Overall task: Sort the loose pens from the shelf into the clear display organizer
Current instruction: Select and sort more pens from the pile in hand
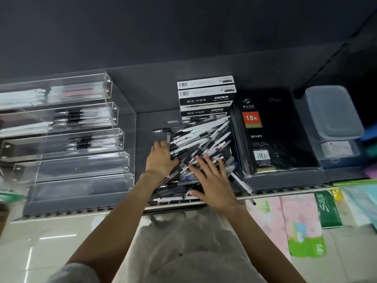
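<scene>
A heap of loose pens [201, 144] lay on a dark grey shelf [151, 94], their white and clear barrels crossed at every angle, black caps and grips showing among them, with one or two blue tips near the front. A few strays lay just behind the heap's left edge, and one pen stuck out past the shelf's front lip to the heap's right.

The person's left hand [161, 159] rested against the heap's left edge, fingers bent around what appeared to be several barrels, though the grip was hard to read from this angle. The right hand [212, 180] lay flat on the front of the heap, fingers straight and spread, pressing on the pens and holding none.

Left of the heap stood the clear display organizer [67, 139], a stepped acrylic rack of long troughs. Its three rear troughs held rows of pens with black grips; the two front troughs showed only bare acrylic.

Directly behind the heap sat stacked black-and-white pen boxes [206, 97] marked "GEL INK PEN". Just right of the heap lay a black shrink-wrapped diary [271, 135] with an orange "18K" label, and beyond that, translucent lidded plastic containers [332, 119].
</scene>
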Demonstrator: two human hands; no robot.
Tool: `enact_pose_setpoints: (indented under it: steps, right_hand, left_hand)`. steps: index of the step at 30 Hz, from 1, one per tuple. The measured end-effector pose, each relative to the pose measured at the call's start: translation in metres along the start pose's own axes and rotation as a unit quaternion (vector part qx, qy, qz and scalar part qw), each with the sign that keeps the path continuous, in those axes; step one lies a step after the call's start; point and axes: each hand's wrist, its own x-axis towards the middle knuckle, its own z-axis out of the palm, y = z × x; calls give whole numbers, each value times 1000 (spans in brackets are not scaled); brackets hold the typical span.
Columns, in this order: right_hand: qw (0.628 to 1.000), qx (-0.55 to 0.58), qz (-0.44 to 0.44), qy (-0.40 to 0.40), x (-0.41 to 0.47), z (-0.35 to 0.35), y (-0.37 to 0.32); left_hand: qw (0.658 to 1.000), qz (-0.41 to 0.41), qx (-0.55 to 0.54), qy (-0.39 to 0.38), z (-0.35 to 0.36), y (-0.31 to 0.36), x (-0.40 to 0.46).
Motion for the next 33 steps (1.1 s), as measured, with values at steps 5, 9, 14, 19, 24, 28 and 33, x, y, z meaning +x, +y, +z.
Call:
enact_pose_setpoints:
  steps: [5,9,14,19,24,28,33]
  right_hand:
    - [1000,17,0,-2,1,-3,-2]
    - [1000,18,-1,-6,2,-6,-2]
    - [1000,20,2,-14,2,-11,-3]
    - [1000,27,8,-13,2,-12,-5]
    - [999,25,11,-18,2,-12,-5]
    - [999,49,8,21,2,-12,-4]
    - [965,211,58,145,5,-33,-14]
  left_hand:
    - [998,-3,44,-50,-6,1,7]
    - [997,41,37,-49,-3,-2,4]
    - [989,100,97,-50,-3,2,2]
    - [982,131,131,-48,-8,8,6]
    - [977,153,78,-128,-29,-3,1]
    - [989,88,-58,-107,-49,-17,-13]
    - [955,19,-293,-43,-61,-23,-32]
